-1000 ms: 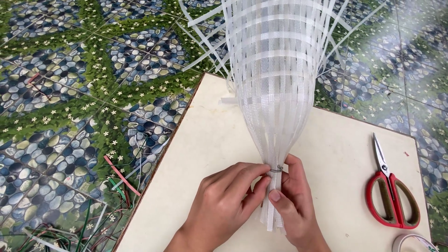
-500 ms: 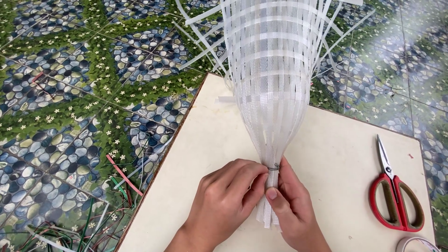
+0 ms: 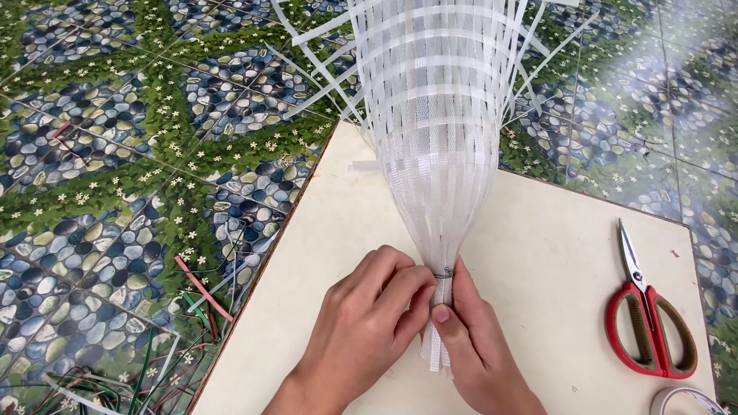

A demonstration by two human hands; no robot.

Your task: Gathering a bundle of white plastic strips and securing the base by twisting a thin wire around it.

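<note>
**Both hands pinch the wired neck of a woven strip cone**

The fingers [image 3: 419, 296] of the left hand [image 3: 369, 323] and right hand [image 3: 469, 346] close tightly around the gathered neck of the white woven strips [image 3: 438, 115], just under a thin wire tie [image 3: 444, 272], so the bundle stays bunched. The weave fans upward over the pale desk [image 3: 538, 253]. Red-handled scissors [image 3: 646, 315] lie apart at right; offcuts litter the patterned floor [image 3: 115, 192].

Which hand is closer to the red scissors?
The right hand. It pinches the gathered neck of the white woven strips, with the red scissors lying to its right on the board. The left hand sits on the far side of the strips.
</note>
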